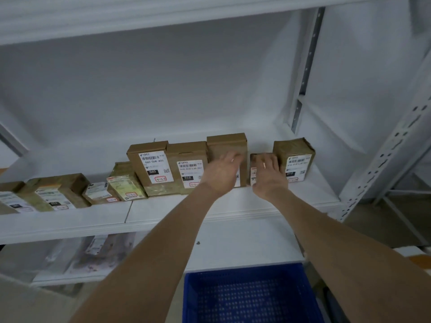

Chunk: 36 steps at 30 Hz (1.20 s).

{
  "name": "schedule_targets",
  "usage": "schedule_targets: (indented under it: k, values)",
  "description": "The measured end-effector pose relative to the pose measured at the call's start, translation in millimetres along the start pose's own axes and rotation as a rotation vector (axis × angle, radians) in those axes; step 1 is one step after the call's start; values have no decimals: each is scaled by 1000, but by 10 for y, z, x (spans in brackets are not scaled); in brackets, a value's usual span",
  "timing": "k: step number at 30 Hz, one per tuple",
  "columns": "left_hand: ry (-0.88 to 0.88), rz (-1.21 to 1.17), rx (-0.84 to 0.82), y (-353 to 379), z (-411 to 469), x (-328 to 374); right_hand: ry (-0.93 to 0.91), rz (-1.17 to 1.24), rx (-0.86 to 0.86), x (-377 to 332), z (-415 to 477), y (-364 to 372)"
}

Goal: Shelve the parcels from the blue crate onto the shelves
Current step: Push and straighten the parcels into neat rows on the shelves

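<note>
A row of brown cardboard parcels with white labels stands on the white shelf [177, 213]. My left hand [221, 173] is spread flat against a tall upright parcel [227, 146]. My right hand [268, 171] rests on a small low parcel [255, 159] that stands between the tall one and a taped parcel [295, 157] at the right end. Neither hand clearly grips anything; the fingers are apart. The blue crate [251, 297] sits below at the bottom centre, and the part of it in view holds nothing.
More labelled parcels [151, 167] run leftward along the shelf, some lying tilted. Plastic-bagged parcels [93, 255] lie on the lower shelf at left. A perforated white upright post [382, 159] stands at right. A shelf board [140, 15] hangs overhead.
</note>
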<state>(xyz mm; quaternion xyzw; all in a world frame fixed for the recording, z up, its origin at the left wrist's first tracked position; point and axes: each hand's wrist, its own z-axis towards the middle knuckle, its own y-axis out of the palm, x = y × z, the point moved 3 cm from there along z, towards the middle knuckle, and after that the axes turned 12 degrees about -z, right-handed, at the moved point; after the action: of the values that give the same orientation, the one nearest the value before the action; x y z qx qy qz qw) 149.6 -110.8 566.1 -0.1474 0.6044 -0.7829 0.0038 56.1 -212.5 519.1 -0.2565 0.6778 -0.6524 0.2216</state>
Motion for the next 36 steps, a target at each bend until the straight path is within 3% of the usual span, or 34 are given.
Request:
schedule_targets:
  k: [6,14,26,31,36]
  values:
    - [-186,-66,-178,779,451,555,-48,25,33,689,189,114]
    - [-358,52,-153,1117,984,729,-63,-56,4,1401,585,187]
    - [-430,3,-169,1087,959,699,-122,-97,-5,1298,628,163]
    - [-406,-1,-60,1004,912,696,-178,-118,64,1243,532,157]
    - [-493,20,-129,1029,850,639,-182,-56,19,1120,509,185]
